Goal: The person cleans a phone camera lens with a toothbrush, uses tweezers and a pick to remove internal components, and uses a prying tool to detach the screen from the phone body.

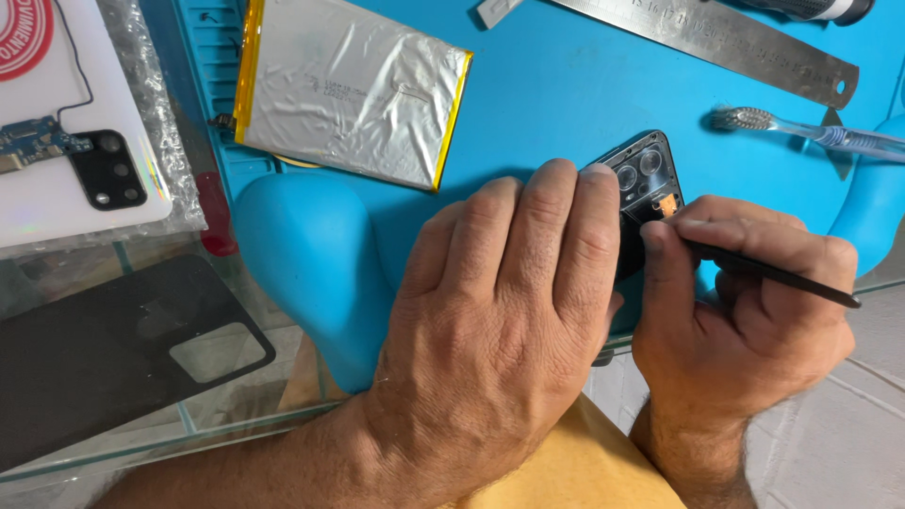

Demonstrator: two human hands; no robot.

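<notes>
hands meet over a dark phone [646,184] lying open on the blue mat [556,94]. left hand [500,311] lies flat on the phone, fingers together, covering most of it. right hand [745,320] pinches a thin black tool [773,273] between thumb and forefinger, tip at the camera corner. silver battery [353,85], metal ruler [716,38] and toothbrush [801,130] lie on the mat nearby.
</notes>
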